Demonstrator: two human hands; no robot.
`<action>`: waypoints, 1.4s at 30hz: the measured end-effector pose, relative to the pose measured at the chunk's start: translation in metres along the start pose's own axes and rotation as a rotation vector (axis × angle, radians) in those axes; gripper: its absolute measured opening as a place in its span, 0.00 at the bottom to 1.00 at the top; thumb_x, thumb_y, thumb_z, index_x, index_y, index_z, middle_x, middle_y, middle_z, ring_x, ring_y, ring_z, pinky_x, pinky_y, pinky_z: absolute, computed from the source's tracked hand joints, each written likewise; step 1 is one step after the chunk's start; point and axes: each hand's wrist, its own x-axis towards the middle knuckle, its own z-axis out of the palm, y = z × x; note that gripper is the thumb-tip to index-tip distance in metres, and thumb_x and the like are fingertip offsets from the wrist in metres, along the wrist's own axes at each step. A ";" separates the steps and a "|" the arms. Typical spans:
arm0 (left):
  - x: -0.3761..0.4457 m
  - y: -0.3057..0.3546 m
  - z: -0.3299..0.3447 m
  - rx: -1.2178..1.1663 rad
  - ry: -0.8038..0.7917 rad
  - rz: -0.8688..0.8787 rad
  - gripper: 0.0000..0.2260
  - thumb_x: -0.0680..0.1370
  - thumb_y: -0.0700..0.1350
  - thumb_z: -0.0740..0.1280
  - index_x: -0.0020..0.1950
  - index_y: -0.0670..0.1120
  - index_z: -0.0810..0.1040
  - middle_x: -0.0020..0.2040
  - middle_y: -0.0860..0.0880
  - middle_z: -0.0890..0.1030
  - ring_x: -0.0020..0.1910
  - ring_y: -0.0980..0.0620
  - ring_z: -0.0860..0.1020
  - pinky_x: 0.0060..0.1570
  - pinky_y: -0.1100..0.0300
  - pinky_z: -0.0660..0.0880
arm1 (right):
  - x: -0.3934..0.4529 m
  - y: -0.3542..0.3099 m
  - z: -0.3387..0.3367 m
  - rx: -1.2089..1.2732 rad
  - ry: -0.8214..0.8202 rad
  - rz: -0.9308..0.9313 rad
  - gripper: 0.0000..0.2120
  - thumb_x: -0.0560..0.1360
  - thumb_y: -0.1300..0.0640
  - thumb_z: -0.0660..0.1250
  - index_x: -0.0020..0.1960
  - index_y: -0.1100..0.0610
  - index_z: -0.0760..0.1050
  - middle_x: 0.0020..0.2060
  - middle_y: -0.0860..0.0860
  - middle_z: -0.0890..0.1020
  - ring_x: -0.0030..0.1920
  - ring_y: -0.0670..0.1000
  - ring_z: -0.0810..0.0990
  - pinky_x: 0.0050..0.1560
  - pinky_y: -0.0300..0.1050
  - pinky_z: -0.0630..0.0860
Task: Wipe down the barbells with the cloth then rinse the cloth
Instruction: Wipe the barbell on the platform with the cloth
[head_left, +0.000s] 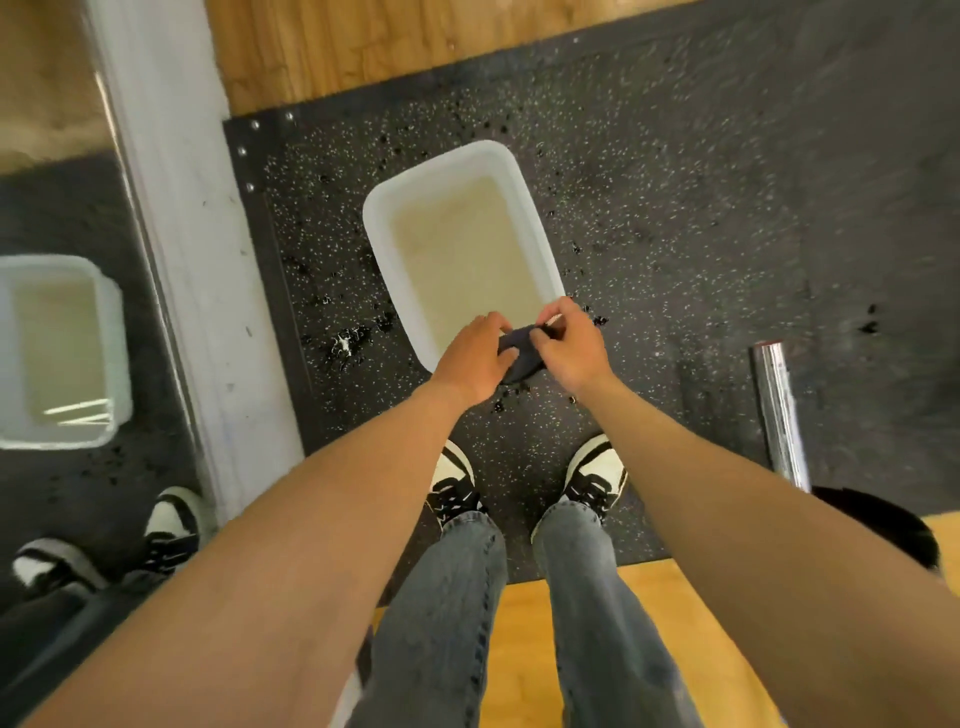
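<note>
The speckled black gym mat (675, 218) is wet. Both hands, left hand (475, 358) and right hand (563, 345), pinch the dark cloth (519, 353) between them, with the white tub (379, 208) of cloudy water right below and just ahead.

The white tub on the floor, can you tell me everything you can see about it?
The white tub is a rectangular basin with rounded corners, plastic by its look, holding murky beige water. It sits upright on the speckled black mat, with dark wet splashes around it. Both hands hold a dark cloth above its near end; nothing visibly touches it.
</note>
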 end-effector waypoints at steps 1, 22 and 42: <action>-0.002 0.012 -0.005 0.016 -0.029 0.014 0.11 0.83 0.44 0.68 0.63 0.42 0.76 0.59 0.42 0.78 0.58 0.43 0.77 0.56 0.52 0.73 | -0.007 -0.002 -0.013 0.012 0.020 -0.005 0.08 0.79 0.61 0.68 0.52 0.50 0.73 0.38 0.46 0.77 0.38 0.47 0.75 0.40 0.44 0.72; -0.032 0.326 0.054 -0.034 -0.190 0.118 0.12 0.79 0.40 0.72 0.61 0.43 0.78 0.56 0.46 0.80 0.54 0.46 0.79 0.54 0.52 0.80 | -0.141 0.073 -0.265 0.906 0.363 0.326 0.12 0.79 0.64 0.71 0.62 0.56 0.77 0.50 0.58 0.83 0.43 0.55 0.84 0.39 0.47 0.84; 0.014 0.285 0.190 0.080 -0.461 0.105 0.09 0.80 0.47 0.72 0.58 0.44 0.83 0.54 0.45 0.86 0.55 0.45 0.83 0.60 0.49 0.80 | -0.117 0.212 -0.235 0.655 0.650 0.324 0.13 0.74 0.65 0.76 0.48 0.47 0.82 0.49 0.53 0.85 0.52 0.55 0.84 0.53 0.58 0.84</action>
